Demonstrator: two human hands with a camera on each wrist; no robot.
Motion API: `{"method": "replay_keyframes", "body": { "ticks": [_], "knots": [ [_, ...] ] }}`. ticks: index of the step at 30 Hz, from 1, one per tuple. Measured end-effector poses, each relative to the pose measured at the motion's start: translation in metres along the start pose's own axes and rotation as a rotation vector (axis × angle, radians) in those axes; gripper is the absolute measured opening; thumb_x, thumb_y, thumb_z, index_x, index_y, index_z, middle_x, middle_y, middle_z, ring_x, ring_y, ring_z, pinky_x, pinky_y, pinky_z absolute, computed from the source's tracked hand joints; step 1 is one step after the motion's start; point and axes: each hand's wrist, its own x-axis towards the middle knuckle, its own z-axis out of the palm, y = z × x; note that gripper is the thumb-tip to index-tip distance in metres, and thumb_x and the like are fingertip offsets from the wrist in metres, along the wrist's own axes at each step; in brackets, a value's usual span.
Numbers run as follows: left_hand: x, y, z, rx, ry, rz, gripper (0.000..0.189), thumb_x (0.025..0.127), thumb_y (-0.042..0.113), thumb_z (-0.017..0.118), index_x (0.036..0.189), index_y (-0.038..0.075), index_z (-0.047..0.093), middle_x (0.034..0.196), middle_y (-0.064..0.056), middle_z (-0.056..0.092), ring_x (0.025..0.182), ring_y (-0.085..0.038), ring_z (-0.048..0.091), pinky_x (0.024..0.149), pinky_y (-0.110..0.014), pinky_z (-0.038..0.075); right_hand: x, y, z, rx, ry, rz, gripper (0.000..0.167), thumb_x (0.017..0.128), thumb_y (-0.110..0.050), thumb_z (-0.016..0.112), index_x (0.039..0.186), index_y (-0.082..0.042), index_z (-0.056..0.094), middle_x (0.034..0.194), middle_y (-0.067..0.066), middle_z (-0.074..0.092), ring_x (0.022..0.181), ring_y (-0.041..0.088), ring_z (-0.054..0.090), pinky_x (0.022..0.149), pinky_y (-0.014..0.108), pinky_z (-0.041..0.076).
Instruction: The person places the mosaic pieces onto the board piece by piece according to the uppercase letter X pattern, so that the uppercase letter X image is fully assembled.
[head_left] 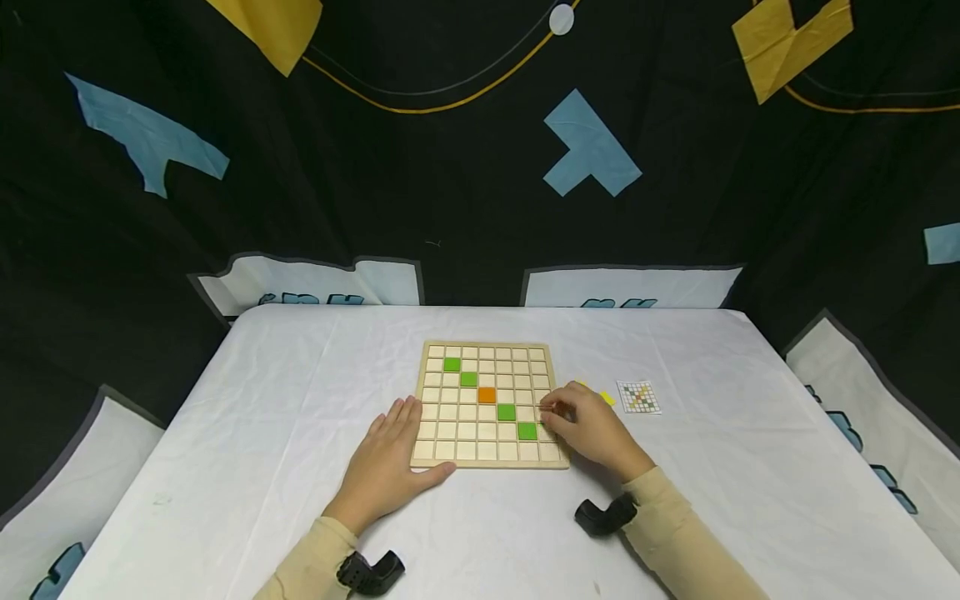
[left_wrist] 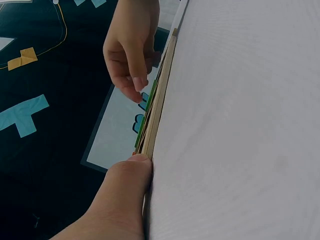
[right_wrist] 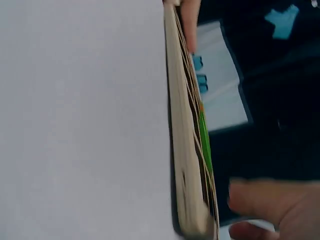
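Observation:
A square wooden grid board (head_left: 446, 451) lies on the table with pale cells. A diagonal of green tiles (head_left: 506, 412) runs across it, with one orange tile (head_left: 487, 395) in the middle. Spread flat, my left hand (head_left: 386, 467) rests against the board's left edge, its thumb along the front edge. My right hand (head_left: 592, 423) is over the board's right edge, fingers bent and fingertips close together. Whether a small piece sits between those fingertips cannot be made out. In the left wrist view the right hand (left_wrist: 132, 45) hovers beside the board's edge (left_wrist: 159, 102).
Yellow pieces (head_left: 607, 398) lie just behind my right hand, partly hidden by it. Right of them is a small printed card (head_left: 639, 397) with a coloured grid pattern. A white cloth (head_left: 225, 467) covers the table, and a black curtain (head_left: 420, 208) hangs behind.

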Motion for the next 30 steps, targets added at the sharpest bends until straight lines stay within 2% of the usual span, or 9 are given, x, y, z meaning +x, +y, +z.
{"method": "replay_keyframes", "body": {
  "ticks": [5, 8, 11, 16, 23, 30],
  "knots": [
    [0.000, 0.000, -0.001, 0.000, -0.001, 0.001, 0.111, 0.081, 0.074, 0.061, 0.153, -0.004, 0.030, 0.161, -0.019, 0.030, 0.151, -0.035, 0.025, 0.123, -0.052, 0.023, 0.008, 0.015, -0.006, -0.176, 0.113, 0.111, 0.032, 0.094, -0.019, 0.067, 0.125, -0.010, 0.067, 0.088, 0.002, 0.061, 0.071, 0.016, 0.050, 0.062, 0.029, 0.041],
    [0.000, 0.001, -0.002, -0.003, 0.000, 0.001, 0.110, 0.081, 0.074, 0.061, 0.153, -0.004, 0.030, 0.161, -0.020, 0.030, 0.151, -0.036, 0.025, 0.123, -0.053, 0.023, 0.011, 0.021, -0.008, -0.258, 0.127, 0.165, 0.036, 0.095, -0.017, 0.066, 0.130, -0.009, 0.064, 0.094, 0.008, 0.064, 0.076, 0.020, 0.056, 0.064, 0.034, 0.045],
    [0.000, 0.002, -0.002, -0.007, 0.000, 0.001, 0.110, 0.081, 0.073, 0.062, 0.153, -0.004, 0.030, 0.160, -0.020, 0.030, 0.151, -0.036, 0.025, 0.124, -0.053, 0.023, 0.012, 0.025, -0.009, -0.296, 0.117, 0.192, 0.036, 0.096, -0.019, 0.064, 0.130, -0.008, 0.065, 0.104, 0.011, 0.064, 0.083, 0.025, 0.060, 0.069, 0.039, 0.049],
    [0.000, 0.002, -0.002, -0.008, 0.002, 0.004, 0.110, 0.081, 0.074, 0.062, 0.153, -0.003, 0.030, 0.161, -0.019, 0.030, 0.151, -0.035, 0.026, 0.123, -0.053, 0.023, 0.014, 0.029, -0.008, -0.249, 0.115, 0.232, 0.030, 0.097, -0.020, 0.064, 0.125, -0.008, 0.066, 0.114, 0.013, 0.059, 0.090, 0.027, 0.059, 0.074, 0.042, 0.050],
    [0.000, 0.001, -0.002, 0.004, -0.006, 0.001, 0.111, 0.081, 0.075, 0.060, 0.154, -0.002, 0.029, 0.161, -0.018, 0.029, 0.151, -0.034, 0.025, 0.124, -0.052, 0.022, 0.022, 0.028, -0.013, -0.178, 0.126, 0.300, 0.018, 0.096, -0.017, 0.065, 0.114, -0.013, 0.062, 0.096, 0.009, 0.064, 0.076, 0.022, 0.056, 0.065, 0.034, 0.045],
    [0.000, 0.000, -0.001, -0.003, -0.005, -0.003, 0.111, 0.081, 0.075, 0.060, 0.154, -0.002, 0.028, 0.162, -0.018, 0.028, 0.152, -0.034, 0.025, 0.124, -0.053, 0.022, 0.042, 0.015, -0.013, 0.000, 0.102, 0.297, 0.016, 0.099, -0.018, 0.060, 0.115, -0.015, 0.062, 0.106, 0.009, 0.065, 0.079, 0.021, 0.057, 0.062, 0.028, 0.045]
  ]
}}
